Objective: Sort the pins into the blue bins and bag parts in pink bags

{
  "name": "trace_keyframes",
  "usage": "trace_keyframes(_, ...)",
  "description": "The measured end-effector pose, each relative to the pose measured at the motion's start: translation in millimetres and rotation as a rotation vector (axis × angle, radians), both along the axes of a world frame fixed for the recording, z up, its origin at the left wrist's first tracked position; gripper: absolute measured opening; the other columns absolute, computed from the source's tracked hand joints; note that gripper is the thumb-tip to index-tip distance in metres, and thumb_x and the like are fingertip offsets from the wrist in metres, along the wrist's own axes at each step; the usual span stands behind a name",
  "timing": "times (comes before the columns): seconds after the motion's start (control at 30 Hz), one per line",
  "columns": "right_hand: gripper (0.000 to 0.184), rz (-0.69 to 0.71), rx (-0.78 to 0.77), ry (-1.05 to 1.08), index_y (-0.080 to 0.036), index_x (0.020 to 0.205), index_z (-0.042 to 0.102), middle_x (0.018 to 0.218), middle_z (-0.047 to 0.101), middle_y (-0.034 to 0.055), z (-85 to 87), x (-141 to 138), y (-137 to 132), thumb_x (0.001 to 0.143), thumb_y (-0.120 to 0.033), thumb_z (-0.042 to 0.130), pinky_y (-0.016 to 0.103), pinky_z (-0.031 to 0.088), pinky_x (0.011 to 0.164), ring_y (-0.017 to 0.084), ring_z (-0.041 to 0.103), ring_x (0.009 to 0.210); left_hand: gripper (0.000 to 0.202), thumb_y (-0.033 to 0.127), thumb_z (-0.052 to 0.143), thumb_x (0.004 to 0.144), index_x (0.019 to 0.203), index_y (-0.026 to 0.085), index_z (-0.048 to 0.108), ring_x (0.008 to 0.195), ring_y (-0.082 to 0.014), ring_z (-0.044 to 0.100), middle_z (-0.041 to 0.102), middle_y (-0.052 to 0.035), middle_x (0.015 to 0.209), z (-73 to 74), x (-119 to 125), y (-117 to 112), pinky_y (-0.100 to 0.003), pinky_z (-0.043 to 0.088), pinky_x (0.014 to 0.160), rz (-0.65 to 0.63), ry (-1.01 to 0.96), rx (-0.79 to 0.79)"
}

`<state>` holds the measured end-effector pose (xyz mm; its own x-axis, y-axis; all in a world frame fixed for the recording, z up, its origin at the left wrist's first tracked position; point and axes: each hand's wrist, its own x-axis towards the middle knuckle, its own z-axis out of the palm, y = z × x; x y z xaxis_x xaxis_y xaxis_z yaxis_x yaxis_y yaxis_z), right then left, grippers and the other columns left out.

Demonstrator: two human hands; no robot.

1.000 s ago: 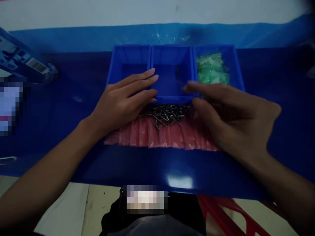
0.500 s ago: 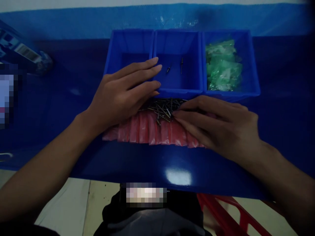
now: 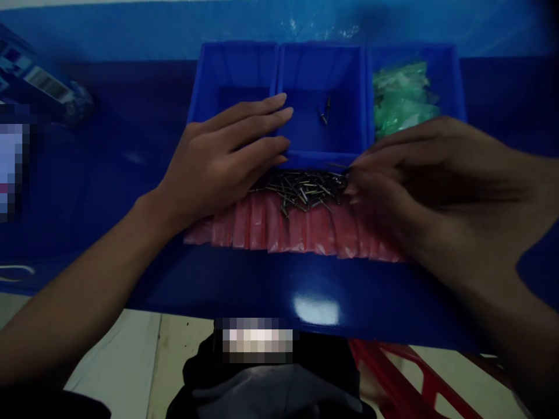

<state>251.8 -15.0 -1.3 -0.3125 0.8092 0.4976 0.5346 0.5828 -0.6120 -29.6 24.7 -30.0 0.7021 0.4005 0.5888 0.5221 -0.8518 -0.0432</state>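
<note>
A pile of blind rivets (image 3: pixel 305 189) lies in front of the middle blue bin (image 3: pixel 323 157), partly on a row of pink plastic bags (image 3: pixel 321 230). My left hand (image 3: pixel 231 151) rests beside the pile with its fingers stretched out over the middle bin's near left corner, holding nothing. At the pile's right end, my right hand (image 3: pixel 406 174) is blurred, its fingertips pinched together. A thin pin like a rivet's shank pokes out from them. Inside the middle bin lie a couple of loose rivets (image 3: pixel 325 110).
A left blue bin (image 3: pixel 238 64) and a right blue bin (image 3: pixel 454 81) flank the middle one. Green plastic bags (image 3: pixel 404 99) fill part of the right bin. A blue carton (image 3: pixel 35 75) stands at far left. Below the table edge is a red stool (image 3: pixel 402 372).
My right hand has moved right and up from the pile's middle, uncovering more rivets and pink bags. The rivets in the middle bin now lie closer together. My left hand has stayed almost in place.
</note>
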Motion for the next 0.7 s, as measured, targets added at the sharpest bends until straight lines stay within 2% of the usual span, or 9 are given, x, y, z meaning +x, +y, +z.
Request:
trace_keyframes(0.03,0.007,-0.018,-0.025,0.073,-0.027,0.1,0.085,0.095,0.081,0.0016,-0.2,-0.5,-0.8,0.098,-0.025,0.078,0.034,0.07,0.088,0.019,0.079,0.099,0.024,0.022,0.066,0.11,0.133,0.016,0.066,0.146,-0.0264,0.063,0.071,-0.0118,0.147,0.4,0.1,-0.5,-0.044,0.063,0.119,0.001,-0.002,-0.005)
trace_keyframes(0.1,0.027,0.024,-0.102,0.195,-0.032,0.124,0.082,0.125,0.08,-0.0001,-1.1,0.4,-2.5,0.1,-0.021,0.076,0.038,0.068,0.105,0.022,0.075,0.124,0.024,0.022,0.065,0.11,0.133,0.015,0.066,0.146,-0.0274,0.064,0.07,-0.0114,0.148,1.2,0.6,-1.8,-0.044,0.062,0.12,0.007,-0.005,-0.018)
trace_keyframes(0.17,0.053,0.113,-0.165,0.221,-0.042,0.144,0.07,0.155,0.065,-0.0046,-2.4,4.0,-3.1,0.1,-0.014,0.072,0.046,0.062,0.12,0.025,0.065,0.144,0.023,0.023,0.064,0.111,0.132,0.016,0.067,0.147,-0.0273,0.063,0.07,-0.01,0.149,1.8,1.1,-2.7,-0.043,0.061,0.121,0.017,-0.01,-0.037)
trace_keyframes(0.2,0.058,0.148,-0.138,0.187,-0.045,0.147,0.068,0.159,0.062,-0.0054,-3.1,6.4,-2.9,0.099,-0.013,0.072,0.047,0.062,0.12,0.026,0.064,0.145,0.022,0.024,0.062,0.112,0.132,0.017,0.067,0.148,-0.0267,0.062,0.07,-0.0087,0.149,2.0,1.4,-2.8,-0.043,0.061,0.122,0.024,-0.01,-0.048)
trace_keyframes(0.33,0.037,0.227,0.205,-0.213,-0.028,0.132,0.077,0.126,0.079,0.0031,-8.4,13.0,-0.1,0.098,-0.013,0.075,0.033,0.068,0.092,0.018,0.078,0.111,0.021,0.024,0.062,0.112,0.13,0.018,0.068,0.145,-0.0261,0.065,0.072,-0.0095,0.147,1.4,1.9,-0.8,-0.042,0.062,0.12,0.02,-0.016,-0.019)
trace_keyframes(0.4,0.03,0.307,0.27,-0.357,-0.021,0.13,0.075,0.123,0.079,0.0079,-13.2,12.3,1.4,0.1,-0.015,0.073,0.032,0.067,0.086,0.018,0.078,0.105,0.021,0.024,0.065,0.11,0.129,0.016,0.069,0.143,-0.027,0.066,0.073,-0.0123,0.144,0.7,2.1,0.4,-0.042,0.063,0.119,0.01,-0.025,0.003)
trace_keyframes(0.47,0.027,0.359,0.268,-0.378,-0.017,0.129,0.074,0.124,0.078,0.0108,-18.4,10.6,2.5,0.101,-0.016,0.072,0.033,0.066,0.089,0.018,0.076,0.109,0.022,0.024,0.067,0.109,0.129,0.017,0.069,0.143,-0.0268,0.066,0.073,-0.0133,0.143,0.1,2.5,0.7,-0.042,0.063,0.119,0.004,-0.024,0.003)
trace_keyframes(0.57,0.021,0.355,0.283,-0.349,-0.018,0.121,0.074,0.116,0.077,0.0074,-23.5,9.9,4.1,0.102,-0.012,0.07,0.031,0.064,0.09,0.016,0.075,0.105,0.021,0.024,0.068,0.108,0.129,0.019,0.07,0.143,-0.0256,0.066,0.073,-0.0117,0.143,-0.7,3.6,-0.3,-0.043,0.064,0.118,0.011,-0.033,-0.009)
trace_keyframes(0.7,0.021,0.332,0.348,-0.317,-0.02,0.118,0.074,0.109,0.079,0.0048,-20.2,12.4,3.7,0.1,-0.01,0.071,0.03,0.065,0.084,0.015,0.076,0.098,0.02,0.021,0.071,0.105,0.125,0.015,0.072,0.141,-0.0288,0.068,0.075,-0.0151,0.14,-1.4,4.2,-1.0,-0.043,0.064,0.119,0.0,-0.065,-0.009)
